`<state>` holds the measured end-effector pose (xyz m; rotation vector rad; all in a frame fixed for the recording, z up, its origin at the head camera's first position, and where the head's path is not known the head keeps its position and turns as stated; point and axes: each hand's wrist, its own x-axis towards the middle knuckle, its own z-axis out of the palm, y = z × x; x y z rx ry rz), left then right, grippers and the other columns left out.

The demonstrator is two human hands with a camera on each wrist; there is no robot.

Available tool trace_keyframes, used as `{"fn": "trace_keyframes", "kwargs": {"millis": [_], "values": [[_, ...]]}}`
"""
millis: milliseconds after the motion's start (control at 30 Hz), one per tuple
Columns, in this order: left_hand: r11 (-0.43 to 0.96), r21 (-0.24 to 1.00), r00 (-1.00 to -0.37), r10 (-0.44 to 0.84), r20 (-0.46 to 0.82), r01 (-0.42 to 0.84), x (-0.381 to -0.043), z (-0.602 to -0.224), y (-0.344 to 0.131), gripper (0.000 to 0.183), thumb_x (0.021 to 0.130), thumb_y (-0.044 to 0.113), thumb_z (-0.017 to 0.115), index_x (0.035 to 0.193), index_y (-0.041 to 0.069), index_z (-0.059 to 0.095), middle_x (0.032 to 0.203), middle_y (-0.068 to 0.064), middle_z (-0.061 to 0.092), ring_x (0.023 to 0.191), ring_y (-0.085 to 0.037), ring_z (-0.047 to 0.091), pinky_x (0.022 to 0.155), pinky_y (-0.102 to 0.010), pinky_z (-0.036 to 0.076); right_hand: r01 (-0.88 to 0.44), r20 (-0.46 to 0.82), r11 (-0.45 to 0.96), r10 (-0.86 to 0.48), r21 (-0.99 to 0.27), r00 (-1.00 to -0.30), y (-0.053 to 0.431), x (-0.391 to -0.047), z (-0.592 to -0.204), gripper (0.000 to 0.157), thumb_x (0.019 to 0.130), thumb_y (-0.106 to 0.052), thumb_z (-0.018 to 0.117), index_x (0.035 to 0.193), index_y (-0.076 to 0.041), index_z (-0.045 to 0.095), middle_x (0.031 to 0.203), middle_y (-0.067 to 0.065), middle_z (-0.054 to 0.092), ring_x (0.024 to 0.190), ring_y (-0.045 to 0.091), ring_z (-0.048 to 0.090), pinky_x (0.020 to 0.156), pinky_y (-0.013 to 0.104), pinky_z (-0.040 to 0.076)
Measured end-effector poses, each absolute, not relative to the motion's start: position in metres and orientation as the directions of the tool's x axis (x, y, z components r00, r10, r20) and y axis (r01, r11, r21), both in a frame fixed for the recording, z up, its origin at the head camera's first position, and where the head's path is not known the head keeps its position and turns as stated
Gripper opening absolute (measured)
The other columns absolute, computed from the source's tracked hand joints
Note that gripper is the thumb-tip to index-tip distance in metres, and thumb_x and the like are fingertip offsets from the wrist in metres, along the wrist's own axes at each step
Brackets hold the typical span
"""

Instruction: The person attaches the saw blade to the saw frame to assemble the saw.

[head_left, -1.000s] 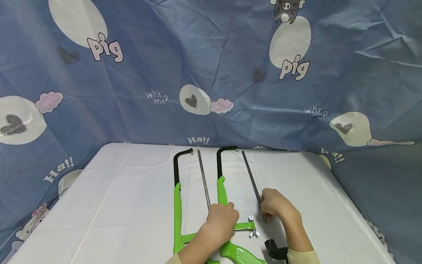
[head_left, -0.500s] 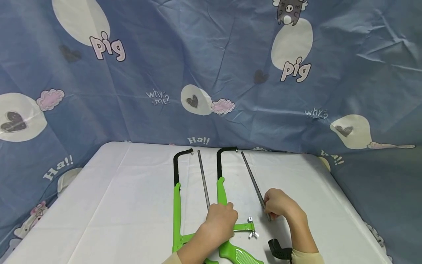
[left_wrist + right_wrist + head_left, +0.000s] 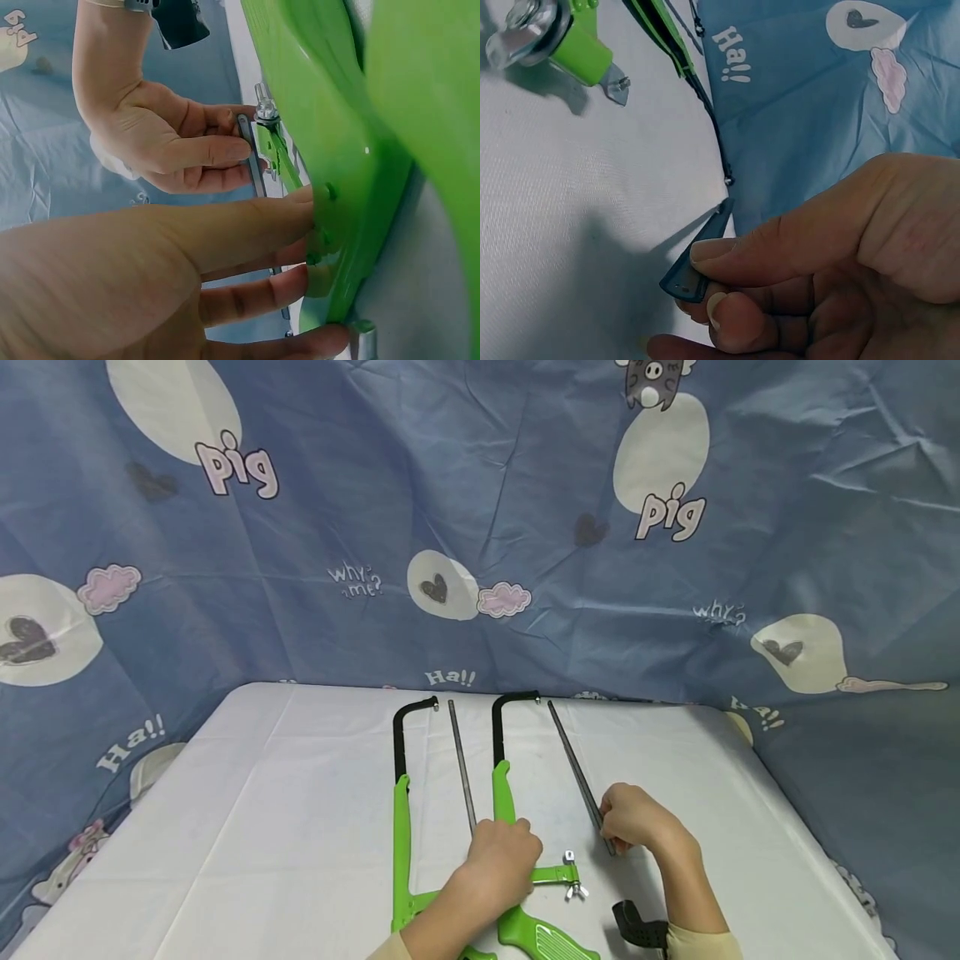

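Two hacksaw frames with green bodies and black front arms lie side by side on the white table. My left hand (image 3: 498, 864) grips the right hacksaw frame (image 3: 503, 793) just above its handle; in the left wrist view thumb and fingers lie around the green metal (image 3: 341, 225). My right hand (image 3: 637, 818) pinches a grey hacksaw blade (image 3: 573, 764) by its near end, between thumb and fingers. That end, with its small hole, shows in the right wrist view as a dark strip (image 3: 684, 279). Its far end points toward the table's back edge.
The left hacksaw frame (image 3: 402, 843) lies partly under my left forearm. Between the frames rests a second blade (image 3: 461, 760), its near end hidden by the left hand. A wing nut (image 3: 576, 891) sits on the right frame's crosspiece. Patterned blue cloth (image 3: 480, 527) hangs behind the table.
My right hand has shifted a little to the right, carrying the blade's near end with it, so the blade slants more. The left hand has stayed on the frame.
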<state>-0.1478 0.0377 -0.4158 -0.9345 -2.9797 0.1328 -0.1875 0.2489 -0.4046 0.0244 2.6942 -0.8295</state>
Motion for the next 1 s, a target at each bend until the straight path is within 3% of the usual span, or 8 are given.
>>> {"fn": "trace_keyframes", "kwargs": {"millis": [300,433,667,1000], "values": [[0.829,-0.070,-0.831,0.555,-0.023,0.556,-0.145,-0.415,0.039,0.025,0.070,0.043,0.086,0.081,0.025,0.072,0.073,0.004,0.057,0.064,-0.015,0.054,0.054,-0.033,0.045,0.110,-0.324,0.789,-0.118,-0.604,-0.939,0.264,-0.188,-0.399,0.010,0.079,0.008,0.059,0.085,0.003,0.066,0.053,0.005,0.054,0.047,0.015,0.051,0.054,0.029,0.044],[0.832,-0.055,-0.834,0.552,-0.021,0.552,-0.144,-0.415,0.039,0.027,0.067,0.042,0.088,0.081,0.024,0.073,0.074,0.004,0.058,0.064,-0.016,0.053,0.055,-0.033,0.045,0.104,-0.318,0.752,-0.146,-0.651,-0.937,0.267,-0.187,-0.397,0.008,0.077,0.007,0.058,0.080,0.002,0.062,0.056,0.004,0.053,0.049,0.014,0.051,0.053,0.031,0.045],[0.826,-0.067,-0.828,0.559,-0.027,0.560,-0.147,-0.416,0.040,0.032,0.067,0.045,0.087,0.085,0.023,0.074,0.076,0.003,0.059,0.065,-0.014,0.054,0.055,-0.032,0.047,0.103,-0.329,0.677,-0.213,-0.729,-0.920,0.271,-0.189,-0.399,0.008,0.079,0.004,0.059,0.087,0.004,0.060,0.063,0.003,0.053,0.055,0.014,0.052,0.057,0.032,0.047],[0.814,-0.081,-0.817,0.574,-0.048,0.576,-0.153,-0.417,0.039,0.021,0.070,0.037,0.084,0.078,0.023,0.071,0.072,0.005,0.057,0.061,-0.013,0.051,0.054,-0.032,0.044,0.110,-0.323,0.590,-0.268,-0.800,-0.908,0.273,-0.197,-0.404,0.015,0.083,0.002,0.061,0.096,0.006,0.059,0.076,0.003,0.057,0.063,0.014,0.056,0.060,0.029,0.051]]}}
